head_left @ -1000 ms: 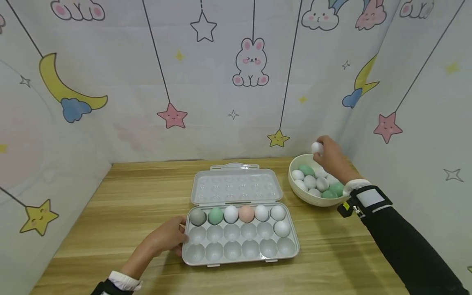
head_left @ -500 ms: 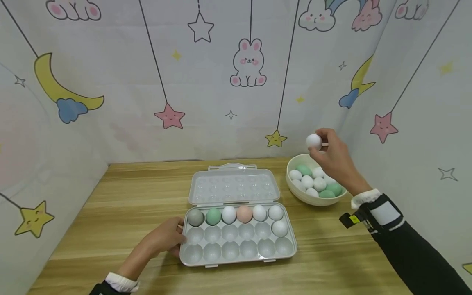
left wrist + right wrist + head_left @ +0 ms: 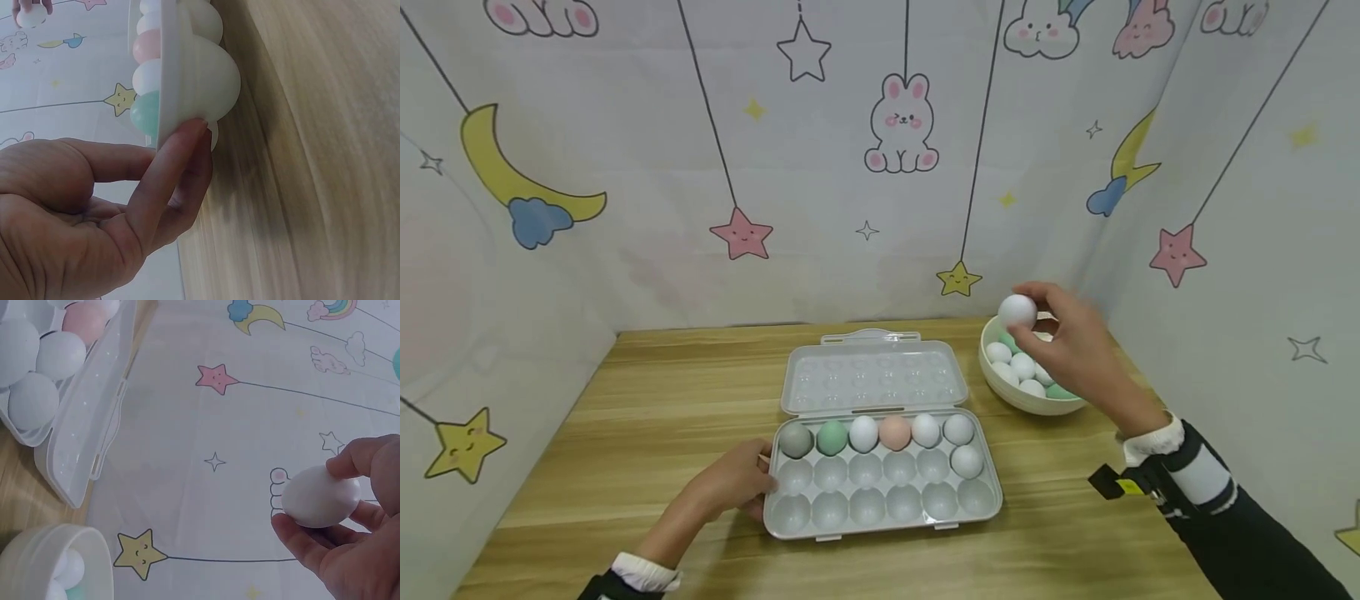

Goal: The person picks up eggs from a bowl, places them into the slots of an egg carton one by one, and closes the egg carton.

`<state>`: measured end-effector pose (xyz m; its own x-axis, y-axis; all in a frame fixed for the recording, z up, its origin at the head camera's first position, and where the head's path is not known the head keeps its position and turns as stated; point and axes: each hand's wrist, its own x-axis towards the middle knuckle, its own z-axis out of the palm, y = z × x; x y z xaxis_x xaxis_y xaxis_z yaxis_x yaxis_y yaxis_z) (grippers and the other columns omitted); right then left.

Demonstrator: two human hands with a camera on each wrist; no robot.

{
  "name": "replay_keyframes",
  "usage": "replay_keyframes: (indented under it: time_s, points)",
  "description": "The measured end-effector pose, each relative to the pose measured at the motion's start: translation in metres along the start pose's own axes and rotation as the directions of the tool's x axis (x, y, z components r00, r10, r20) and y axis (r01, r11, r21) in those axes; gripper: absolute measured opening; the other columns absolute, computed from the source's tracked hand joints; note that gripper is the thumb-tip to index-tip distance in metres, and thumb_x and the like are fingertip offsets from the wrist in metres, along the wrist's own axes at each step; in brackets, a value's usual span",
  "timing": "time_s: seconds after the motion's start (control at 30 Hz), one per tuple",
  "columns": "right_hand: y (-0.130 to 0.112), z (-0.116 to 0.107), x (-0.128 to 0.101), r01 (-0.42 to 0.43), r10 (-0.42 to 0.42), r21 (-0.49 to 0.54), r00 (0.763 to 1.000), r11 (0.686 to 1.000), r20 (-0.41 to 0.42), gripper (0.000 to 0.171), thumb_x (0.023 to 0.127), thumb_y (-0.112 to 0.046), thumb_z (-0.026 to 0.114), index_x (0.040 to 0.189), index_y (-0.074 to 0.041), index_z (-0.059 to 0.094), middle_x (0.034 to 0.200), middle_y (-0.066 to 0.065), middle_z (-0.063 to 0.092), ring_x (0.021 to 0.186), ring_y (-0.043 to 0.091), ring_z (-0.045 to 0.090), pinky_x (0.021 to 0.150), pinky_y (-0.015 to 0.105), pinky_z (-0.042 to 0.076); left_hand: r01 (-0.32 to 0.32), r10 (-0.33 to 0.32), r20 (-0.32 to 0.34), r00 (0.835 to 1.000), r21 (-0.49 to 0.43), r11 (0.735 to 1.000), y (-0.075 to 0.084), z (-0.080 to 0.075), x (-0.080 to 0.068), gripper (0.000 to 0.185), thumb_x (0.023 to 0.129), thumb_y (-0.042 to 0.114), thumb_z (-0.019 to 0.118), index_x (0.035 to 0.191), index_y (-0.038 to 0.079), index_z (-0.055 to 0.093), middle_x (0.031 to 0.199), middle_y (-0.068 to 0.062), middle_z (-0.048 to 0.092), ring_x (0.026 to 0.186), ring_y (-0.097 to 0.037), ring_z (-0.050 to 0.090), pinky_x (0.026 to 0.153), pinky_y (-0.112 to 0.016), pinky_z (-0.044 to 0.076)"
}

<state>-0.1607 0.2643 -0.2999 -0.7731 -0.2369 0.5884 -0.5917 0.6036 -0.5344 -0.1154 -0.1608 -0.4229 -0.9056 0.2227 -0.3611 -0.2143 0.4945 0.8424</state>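
Note:
Between thumb and fingers my right hand [image 3: 1071, 346] pinches a white egg [image 3: 1017, 312], raised above the near-left rim of a cream bowl [image 3: 1026, 403]. The right wrist view shows the same egg [image 3: 320, 496] gripped at its sides. My left hand [image 3: 733, 481] holds the left edge of an egg carton [image 3: 880, 527], thumb at the rim and fingertips under the cups, as the left wrist view shows [image 3: 156, 187]. The carton's lid [image 3: 876, 379] lies open behind it. Its back row carries grey, green, white and pink eggs; one white egg [image 3: 967, 461] sits in the middle row at the right.
White and green eggs [image 3: 1022, 367] fill the bowl, partly hidden by my right hand. The wooden table [image 3: 700, 367] ends at a patterned cloth backdrop [image 3: 820, 283] at the back. Another cloth side [image 3: 1240, 358] rises at the right.
My right hand has lifted the white egg out over the bowl and carried it left and toward me, now a little lower than half a second ago. My left hand stays on the carton.

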Motion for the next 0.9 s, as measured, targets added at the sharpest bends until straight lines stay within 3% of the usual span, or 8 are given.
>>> replay_keyframes:
  time_s: [0.17, 0.47, 0.6, 0.9]
  points:
    - [-0.01, 0.007, -0.011, 0.019, -0.022, 0.072, 0.999, 0.997, 0.03, 0.041, 0.087, 0.01, 0.073, 0.126, 0.01, 0.058, 0.12, 0.021, 0.065, 0.103, 0.028, 0.063, 0.086, 0.008, 0.053, -0.004, 0.004, -0.003, 1.0, 0.013, 1.0, 0.001, -0.001, 0.0, 0.04, 0.09, -0.014, 0.057, 0.127, -0.021, 0.044, 0.096, -0.023, 0.06, 0.072, -0.028, 0.07, 0.059, -0.04, 0.065]
    - [-0.016, 0.024, -0.029, 0.053, -0.061, 0.09, 0.993, 0.995, 0.099, 0.039, 0.086, 0.007, 0.076, 0.122, 0.003, 0.06, 0.114, 0.012, 0.067, 0.102, 0.022, 0.065, 0.09, 0.016, 0.057, -0.01, 0.01, -0.002, 1.0, 0.01, 1.0, 0.005, -0.003, -0.002, 0.042, 0.089, -0.014, 0.055, 0.128, -0.023, 0.042, 0.096, -0.023, 0.06, 0.072, -0.028, 0.07, 0.058, -0.039, 0.065]
    - [-0.014, 0.035, -0.041, 0.032, -0.048, 0.11, 0.987, 0.993, 0.152, 0.04, 0.086, 0.007, 0.077, 0.121, 0.002, 0.059, 0.114, 0.01, 0.066, 0.102, 0.021, 0.066, 0.091, 0.024, 0.06, -0.008, 0.008, -0.001, 1.0, 0.005, 1.0, 0.004, -0.001, -0.002, 0.042, 0.089, -0.015, 0.055, 0.128, -0.023, 0.042, 0.095, -0.023, 0.06, 0.072, -0.029, 0.07, 0.058, -0.039, 0.065]
    - [-0.004, 0.064, -0.065, -0.002, -0.037, 0.164, 0.972, 0.986, 0.231, 0.04, 0.083, 0.008, 0.078, 0.118, 0.002, 0.06, 0.112, 0.009, 0.065, 0.099, 0.02, 0.066, 0.087, 0.031, 0.063, -0.003, 0.003, 0.008, 1.0, 0.007, 1.0, 0.001, 0.0, 0.0, 0.041, 0.09, -0.015, 0.056, 0.127, -0.022, 0.043, 0.095, -0.023, 0.06, 0.072, -0.028, 0.07, 0.058, -0.039, 0.065]
